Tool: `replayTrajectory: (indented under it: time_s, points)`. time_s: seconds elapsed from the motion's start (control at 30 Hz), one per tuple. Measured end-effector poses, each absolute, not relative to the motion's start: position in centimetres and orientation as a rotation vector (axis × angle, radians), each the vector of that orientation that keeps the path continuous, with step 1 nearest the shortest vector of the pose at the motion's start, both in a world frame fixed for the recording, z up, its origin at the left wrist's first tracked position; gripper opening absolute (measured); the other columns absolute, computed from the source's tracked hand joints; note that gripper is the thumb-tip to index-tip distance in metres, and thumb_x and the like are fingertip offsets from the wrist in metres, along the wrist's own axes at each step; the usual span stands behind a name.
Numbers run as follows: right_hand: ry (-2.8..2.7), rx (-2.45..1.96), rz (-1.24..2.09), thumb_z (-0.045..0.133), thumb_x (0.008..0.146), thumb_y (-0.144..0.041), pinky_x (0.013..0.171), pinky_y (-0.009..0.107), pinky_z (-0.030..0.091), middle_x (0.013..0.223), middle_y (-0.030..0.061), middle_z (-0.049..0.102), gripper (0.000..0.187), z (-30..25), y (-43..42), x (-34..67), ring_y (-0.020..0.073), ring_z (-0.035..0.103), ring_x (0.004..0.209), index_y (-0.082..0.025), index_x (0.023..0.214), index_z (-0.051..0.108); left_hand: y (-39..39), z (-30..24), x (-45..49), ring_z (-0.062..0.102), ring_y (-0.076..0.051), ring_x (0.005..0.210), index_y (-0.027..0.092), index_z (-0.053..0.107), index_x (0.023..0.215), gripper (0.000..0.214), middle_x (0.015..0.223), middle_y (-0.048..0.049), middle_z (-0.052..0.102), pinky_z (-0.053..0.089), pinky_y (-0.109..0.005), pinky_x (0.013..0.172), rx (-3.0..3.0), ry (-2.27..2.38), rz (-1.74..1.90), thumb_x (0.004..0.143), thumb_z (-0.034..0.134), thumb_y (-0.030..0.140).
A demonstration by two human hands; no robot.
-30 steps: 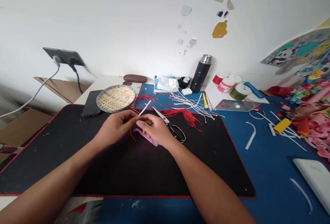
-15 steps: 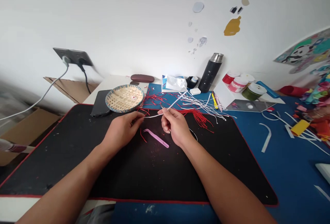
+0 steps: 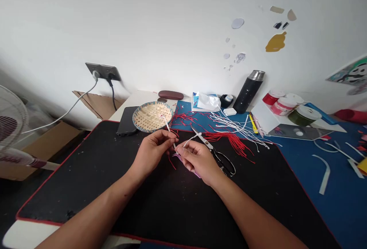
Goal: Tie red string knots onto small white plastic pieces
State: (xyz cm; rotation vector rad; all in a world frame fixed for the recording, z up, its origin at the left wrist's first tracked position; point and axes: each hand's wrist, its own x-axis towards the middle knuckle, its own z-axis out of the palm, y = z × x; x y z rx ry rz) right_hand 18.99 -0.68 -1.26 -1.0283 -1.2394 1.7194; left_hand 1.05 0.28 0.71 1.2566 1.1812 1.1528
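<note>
Pinching: left hand (image 3: pixel 155 151), right hand (image 3: pixel 200 161); fingertips closed on white cord (image 3: pixel 190 140), frame centre
Tweezers (image 3: pixel 197 174): partly covered by right hand
Scissors (image 3: pixel 206 141): centre-right

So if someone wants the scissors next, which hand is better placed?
Probably the right hand: it's beside the black-handled scissors, while the left hand is farther off, near the woven basket. Both hands pinch a white strand, though, so the right might need freeing.
</note>
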Motion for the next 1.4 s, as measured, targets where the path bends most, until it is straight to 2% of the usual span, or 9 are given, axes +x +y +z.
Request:
replayTrajectory:
  time_s: [0.37,0.5,0.6,0.77,0.97,1.03,1.13,1.23,1.4]
  points:
    - [-1.192,-1.082,1.666,0.079,0.080,-0.063,0.043,0.022,0.029,0.057,-0.0056,0.053,0.046,-0.91,-0.55,18.95,0.0083,0.043,0.045,-0.019,0.084,0.065,-0.09,0.04,1.47,0.068,-0.017,0.061,0.026,0.046,0.118,0.046,0.071,0.0040,0.070,0.056,-0.031,0.063,1.175,0.984,1.126,0.086,0.078,0.037]
    - [-1.193,-1.089,1.655,0.077,0.081,-0.063,0.043,0.022,0.029,0.058,-0.0054,0.053,0.046,-0.99,-0.56,18.98,0.0087,0.044,0.045,-0.019,0.086,0.066,-0.21,0.30,1.66,0.071,-0.020,0.065,0.023,0.025,0.156,0.085,0.074,0.0030,0.071,0.056,-0.031,0.063,1.185,1.034,1.121,0.088,0.074,0.036]
    - [-1.205,-1.091,1.657,0.077,0.081,-0.063,0.044,0.022,0.030,0.057,-0.0053,0.054,0.045,-1.00,-0.58,18.98,0.0085,0.044,0.046,-0.019,0.084,0.065,-0.29,0.52,1.74,0.071,-0.019,0.066,0.022,0.011,0.165,0.099,0.077,0.0020,0.072,0.055,-0.030,0.063,1.187,1.023,1.125,0.089,0.073,0.034]
    - [-1.257,-1.098,1.620,0.076,0.082,-0.062,0.044,0.021,0.031,0.057,-0.0059,0.053,0.045,-0.94,-0.55,18.97,0.0081,0.044,0.047,-0.019,0.083,0.065,-0.32,0.58,1.68,0.070,-0.018,0.067,0.017,0.023,0.163,0.089,0.078,0.0003,0.072,0.056,-0.031,0.065,1.183,1.000,1.118,0.091,0.072,0.035]
    - [-1.308,-1.112,1.576,0.073,0.083,-0.063,0.046,0.023,0.033,0.059,-0.0053,0.053,0.045,-1.14,-0.60,18.86,0.0086,0.043,0.048,-0.018,0.083,0.066,-0.23,0.30,1.55,0.067,-0.017,0.065,0.018,0.023,0.163,0.095,0.080,0.0007,0.073,0.056,-0.030,0.065,1.120,0.999,1.180,0.087,0.078,0.032]
    - [-1.332,-1.123,1.552,0.072,0.085,-0.061,0.047,0.023,0.034,0.059,-0.0046,0.053,0.044,-1.11,-0.64,18.84,0.0090,0.044,0.049,-0.018,0.082,0.066,-0.22,0.34,1.56,0.066,-0.016,0.064,0.017,0.047,0.150,0.075,0.079,-0.0004,0.073,0.055,-0.030,0.064,1.151,0.989,1.142,0.086,0.080,0.036]
    - [-1.346,-1.126,1.529,0.072,0.084,-0.061,0.048,0.024,0.034,0.059,-0.0042,0.054,0.043,-0.97,-0.62,18.83,0.0095,0.044,0.050,-0.018,0.081,0.065,-0.24,0.49,1.66,0.065,-0.016,0.066,0.014,0.074,0.107,0.040,0.081,-0.0028,0.072,0.055,-0.029,0.064,1.155,0.982,1.113,0.082,0.084,0.044]
    - [-1.324,-1.119,1.529,0.073,0.083,-0.060,0.047,0.024,0.032,0.061,-0.0042,0.055,0.043,-0.93,-0.57,18.79,0.0092,0.043,0.050,-0.018,0.085,0.065,-0.27,0.53,1.71,0.064,-0.015,0.068,0.015,0.076,0.085,0.032,0.081,-0.0028,0.072,0.055,-0.028,0.066,1.146,1.002,1.140,0.078,0.088,0.044]
    - [-1.307,-1.124,1.541,0.075,0.083,-0.056,0.048,0.023,0.032,0.064,-0.0035,0.060,0.039,-1.31,-0.50,18.74,0.0089,0.044,0.050,-0.019,0.087,0.065,-0.13,0.07,1.47,0.060,-0.013,0.060,0.015,0.079,0.086,0.031,0.074,-0.0026,0.071,0.050,-0.024,0.056,1.053,0.951,1.114,0.077,0.090,0.043]
